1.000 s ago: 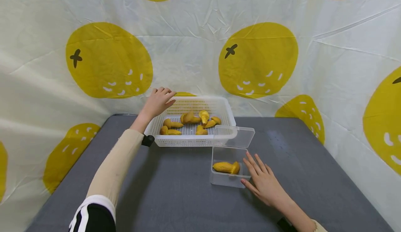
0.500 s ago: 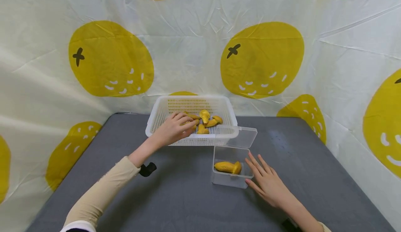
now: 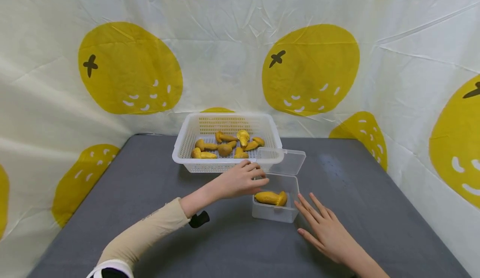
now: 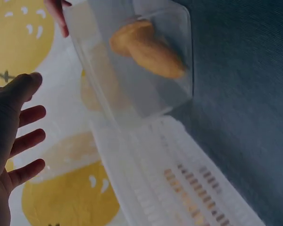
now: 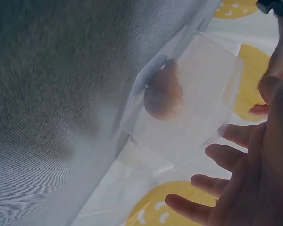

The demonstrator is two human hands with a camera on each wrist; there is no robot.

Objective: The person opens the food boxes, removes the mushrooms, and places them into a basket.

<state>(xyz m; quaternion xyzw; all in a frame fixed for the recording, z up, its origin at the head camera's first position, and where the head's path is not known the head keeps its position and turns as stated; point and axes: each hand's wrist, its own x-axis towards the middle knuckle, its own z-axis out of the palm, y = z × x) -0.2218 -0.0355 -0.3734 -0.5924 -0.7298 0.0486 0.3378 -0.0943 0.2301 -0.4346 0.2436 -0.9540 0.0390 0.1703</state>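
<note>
My left hand (image 3: 243,180) hovers at the left side of a clear plastic box (image 3: 273,214), fingers loosely bent with nothing in them. The left wrist view shows those fingers (image 4: 30,139) spread and empty. Inside the box lies one yellow-brown mushroom (image 3: 271,198), on its side. My right hand (image 3: 331,232) is beside the box's right wall, fingers spread and holding nothing; whether a fingertip touches the wall I cannot tell. Behind the box, a white slotted basket (image 3: 180,146) contains several more mushrooms (image 3: 226,149) lying apart or overlapping.
The box's hinged lid (image 3: 292,161) is raised and leans back over the basket's front right corner. A dark grey cloth covers the table (image 3: 210,244). Right behind the basket hangs a white sheet (image 3: 221,73) printed with yellow fruit.
My left hand went from the basket's left rim, over its mushrooms, to the box at the front right. A mushroom in the basket's middle now lies nearer the front. The right hand barely moved.
</note>
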